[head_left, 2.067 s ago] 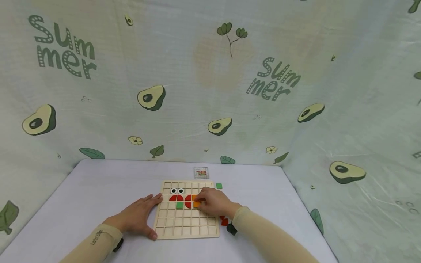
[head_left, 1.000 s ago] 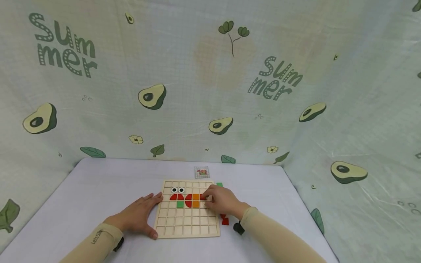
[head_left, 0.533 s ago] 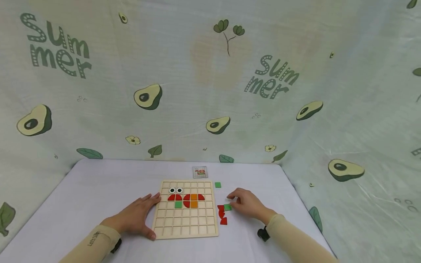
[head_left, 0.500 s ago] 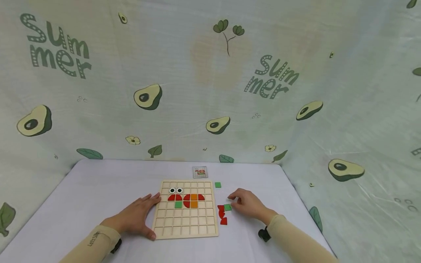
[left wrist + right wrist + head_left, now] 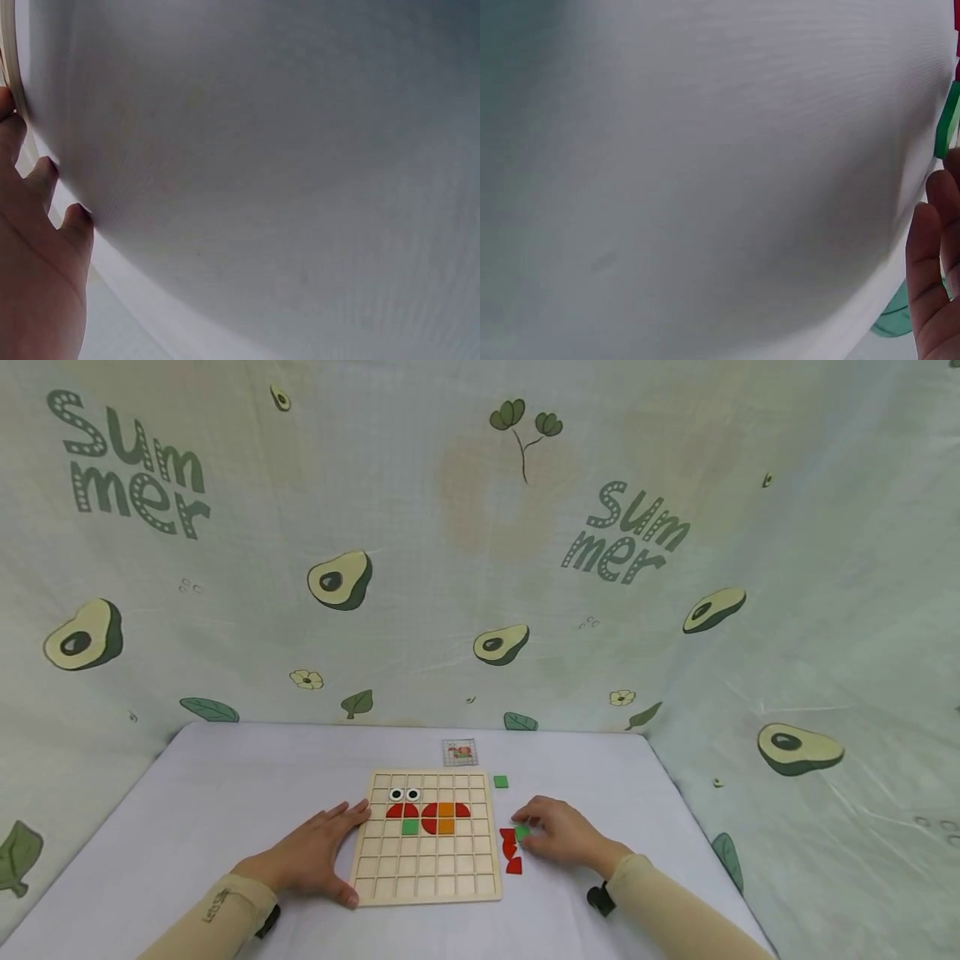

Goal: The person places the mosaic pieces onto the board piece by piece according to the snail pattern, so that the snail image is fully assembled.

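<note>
A square wooden grid board (image 5: 416,865) lies on the white table. My left hand (image 5: 311,852) rests at its left side, fingers spread, fingertips and thumb touching the edge. In the left wrist view the left hand (image 5: 37,247) shows only partly. On the board sit two eye discs (image 5: 404,794), several red quarter-round tiles (image 5: 429,826), two orange squares (image 5: 446,827) and a green square (image 5: 409,827). My right hand (image 5: 558,835) pinches a loose green square tile (image 5: 522,833) between thumb and forefinger. The right wrist view shows this green tile (image 5: 946,124) at the fingertips.
Red tiles (image 5: 510,850) lie in a short column between the board and my right hand. Another green square (image 5: 501,782) lies by the board's upper right corner. A small picture card (image 5: 460,752) lies behind the board. A patterned cloth (image 5: 420,527) hangs behind the table.
My right hand set a red quarter-round tile right of the upper orange square, left the board rightwards, and closed finger and thumb on the loose green tile. My left hand has stayed at the board's edge.
</note>
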Demonstrator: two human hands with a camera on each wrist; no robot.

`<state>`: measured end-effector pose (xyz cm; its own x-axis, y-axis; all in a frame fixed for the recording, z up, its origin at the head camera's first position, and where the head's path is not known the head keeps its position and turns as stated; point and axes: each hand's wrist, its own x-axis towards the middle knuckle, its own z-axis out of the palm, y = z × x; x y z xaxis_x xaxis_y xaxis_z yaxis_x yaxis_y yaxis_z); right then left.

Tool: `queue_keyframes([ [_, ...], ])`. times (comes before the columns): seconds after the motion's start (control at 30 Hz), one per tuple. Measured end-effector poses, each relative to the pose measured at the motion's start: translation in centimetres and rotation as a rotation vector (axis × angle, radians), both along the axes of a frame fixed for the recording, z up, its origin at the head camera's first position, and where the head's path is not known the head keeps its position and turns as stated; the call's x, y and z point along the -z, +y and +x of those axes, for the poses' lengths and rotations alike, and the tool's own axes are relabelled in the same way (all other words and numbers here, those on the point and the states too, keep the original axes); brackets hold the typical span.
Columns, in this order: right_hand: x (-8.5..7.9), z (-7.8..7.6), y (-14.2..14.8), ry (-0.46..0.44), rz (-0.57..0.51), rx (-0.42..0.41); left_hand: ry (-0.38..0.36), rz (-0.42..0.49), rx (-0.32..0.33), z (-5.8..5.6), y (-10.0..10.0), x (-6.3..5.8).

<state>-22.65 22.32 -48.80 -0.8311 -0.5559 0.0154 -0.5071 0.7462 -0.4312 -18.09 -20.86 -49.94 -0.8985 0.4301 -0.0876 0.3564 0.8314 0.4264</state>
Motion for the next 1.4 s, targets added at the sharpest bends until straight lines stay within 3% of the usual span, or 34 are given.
queue_keyframes([
  [0.7,-0.3,-0.3,-2.1,0.081,0.168,-0.075,0.02,0.012,0.022,-0.2,-0.2,0.3],
  [0.9,-0.3,-0.6,-2.6,0.11,0.174,-0.029,0.023,0.012,0.024,-0.2,-0.2,0.3],
  [1.07,-0.3,-1.2,-3.0,0.151,0.143,0.063,0.021,0.012,0.019,-0.2,-0.3,0.2],
  [1.23,-0.2,-1.4,-3.1,0.129,0.144,0.18,0.017,0.007,0.015,-0.1,-0.3,0.3],
  [1.4,-0.2,-1.4,-2.8,0.103,0.124,0.192,0.01,0.016,0.014,-0.1,-0.2,0.2],
])
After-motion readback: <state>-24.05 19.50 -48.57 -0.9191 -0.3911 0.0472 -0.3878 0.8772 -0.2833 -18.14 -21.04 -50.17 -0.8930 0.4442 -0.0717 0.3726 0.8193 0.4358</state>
